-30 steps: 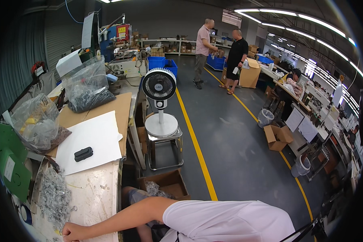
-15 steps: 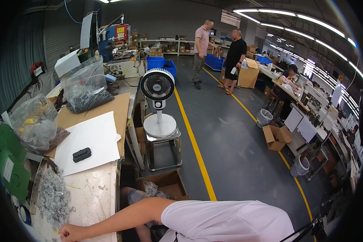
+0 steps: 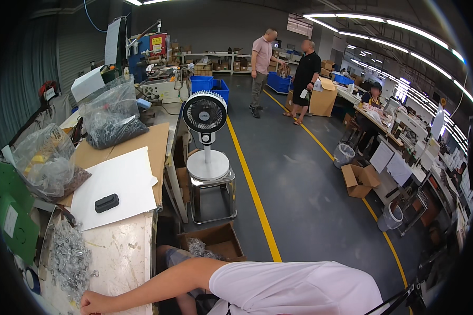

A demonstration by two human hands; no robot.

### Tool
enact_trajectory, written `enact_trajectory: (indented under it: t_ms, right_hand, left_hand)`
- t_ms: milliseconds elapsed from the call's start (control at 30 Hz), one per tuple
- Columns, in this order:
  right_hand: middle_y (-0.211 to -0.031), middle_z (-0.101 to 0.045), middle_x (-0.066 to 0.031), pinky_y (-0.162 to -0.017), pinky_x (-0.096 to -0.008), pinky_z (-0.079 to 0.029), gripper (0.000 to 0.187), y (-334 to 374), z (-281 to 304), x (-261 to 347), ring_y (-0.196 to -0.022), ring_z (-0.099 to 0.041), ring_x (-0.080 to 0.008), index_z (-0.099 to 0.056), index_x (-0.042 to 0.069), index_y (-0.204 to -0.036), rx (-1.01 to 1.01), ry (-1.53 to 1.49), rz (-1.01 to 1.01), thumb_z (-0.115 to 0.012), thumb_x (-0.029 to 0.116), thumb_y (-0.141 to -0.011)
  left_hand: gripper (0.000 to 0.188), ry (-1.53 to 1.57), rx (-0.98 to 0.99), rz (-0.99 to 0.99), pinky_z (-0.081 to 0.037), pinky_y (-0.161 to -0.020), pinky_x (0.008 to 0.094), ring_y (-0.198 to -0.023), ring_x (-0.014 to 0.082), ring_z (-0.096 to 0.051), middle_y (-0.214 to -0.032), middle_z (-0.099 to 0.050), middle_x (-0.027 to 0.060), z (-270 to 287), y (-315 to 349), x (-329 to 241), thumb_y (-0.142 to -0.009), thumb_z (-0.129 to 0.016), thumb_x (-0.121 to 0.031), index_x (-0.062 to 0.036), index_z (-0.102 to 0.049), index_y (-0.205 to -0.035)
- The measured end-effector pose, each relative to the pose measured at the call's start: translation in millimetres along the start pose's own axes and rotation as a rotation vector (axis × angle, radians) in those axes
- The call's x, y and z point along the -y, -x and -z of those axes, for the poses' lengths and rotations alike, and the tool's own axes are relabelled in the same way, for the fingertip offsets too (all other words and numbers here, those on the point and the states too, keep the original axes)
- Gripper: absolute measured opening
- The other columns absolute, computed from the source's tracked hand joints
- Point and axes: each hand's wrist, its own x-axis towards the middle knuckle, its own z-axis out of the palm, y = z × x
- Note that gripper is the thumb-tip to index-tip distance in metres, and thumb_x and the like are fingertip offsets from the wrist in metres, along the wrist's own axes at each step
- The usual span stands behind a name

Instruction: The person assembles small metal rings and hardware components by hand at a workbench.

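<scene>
My right hand (image 3: 93, 303) is at the lower left, over the near end of the worktable (image 3: 123, 247). Its fingers are curled closed, and the lower edge of the picture cuts off what they may hold. Just beyond it lies a loose pile of small silvery metal clasps or hooks (image 3: 71, 257). Further up the table, a small black oblong case (image 3: 106, 202) rests on a white sheet (image 3: 136, 176). My left hand does not show.
Clear plastic bags of small parts (image 3: 113, 118) stand on cardboard at the back of the table. Beside it, a white fan (image 3: 205, 113) stands on a metal stool (image 3: 215, 202). An open carton (image 3: 228, 239) sits below. Two people stand in the aisle; another sits at the right-hand benches.
My right hand has turned slightly and its fingertips have dropped toward the lower edge. Across the aisle, the seated person has raised their head.
</scene>
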Motion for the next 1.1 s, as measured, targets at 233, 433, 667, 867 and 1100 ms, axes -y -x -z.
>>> enact_trajectory:
  t_ms: [233, 433, 667, 867, 1100]
  right_hand:
    - [-0.069, -0.071, -0.0054, -0.049, -0.0297, -0.049, 0.023, -2.4, 3.1, -4.6, -0.057, -0.066, -0.0138, -0.076, 0.004, -0.082, 0.064, 0.207, 0.061, -0.070, 0.026, -0.090]
    - [-0.063, -0.069, -0.0052, -0.041, -0.0246, -0.048, 0.022, 2.1, -2.4, 1.6, -0.052, -0.064, -0.0096, -0.071, 0.000, -0.071, 0.067, 0.076, 0.036, -0.067, 0.015, -0.085]
    - [-0.066, -0.070, -0.0062, -0.046, -0.0254, -0.050, 0.021, -1.6, -10.9, -5.7, -0.053, -0.064, -0.0113, -0.071, 0.000, -0.078, 0.063, 0.014, 0.029, -0.067, 0.018, -0.087]
    - [-0.073, -0.069, -0.0079, -0.048, -0.0269, -0.051, 0.021, -3.7, -25.0, -14.1, -0.052, -0.063, -0.0143, -0.069, -0.001, -0.084, 0.105, -0.284, -0.045, -0.064, 0.017, -0.092]
    - [-0.073, -0.069, -0.0113, -0.048, -0.0285, -0.053, 0.024, -7.7, -22.0, -15.1, -0.053, -0.064, -0.0153, -0.068, -0.003, -0.082, 0.120, -0.290, -0.089, -0.062, 0.017, -0.093]
  left_hand:
    - [0.017, -0.045, -0.040, -0.027, -0.030, -0.036, 0.0228, -0.041, 0.0058, -0.038, -0.055, -0.046, -0.0035, -0.2, 2.6, -3.5, -0.103, -0.066, -0.018, -0.0062, -0.061, -0.093]
    - [0.022, -0.107, -0.087, -0.050, -0.028, -0.036, 0.0230, -0.041, 0.0060, -0.037, -0.054, -0.046, -0.0034, -6.7, 6.6, -9.3, -0.102, -0.068, -0.020, -0.0059, -0.060, -0.086]
    - [0.024, -0.124, -0.118, -0.085, -0.027, -0.037, 0.0222, -0.042, 0.0047, -0.037, -0.055, -0.046, -0.0038, -12.8, 16.4, -18.4, -0.103, -0.066, -0.023, -0.0051, -0.062, -0.088]
    - [0.019, -0.039, -0.134, -0.153, -0.028, -0.040, 0.0218, -0.045, 0.0040, -0.038, -0.059, -0.048, -0.0042, -8.0, 10.9, -14.6, -0.105, -0.063, -0.021, -0.0059, -0.062, -0.093]
    - [0.016, -0.005, -0.140, -0.135, -0.030, -0.040, 0.0222, -0.045, 0.0043, -0.038, -0.058, -0.047, -0.0046, 6.9, -3.4, 2.2, -0.104, -0.063, -0.018, -0.0062, -0.062, -0.094]
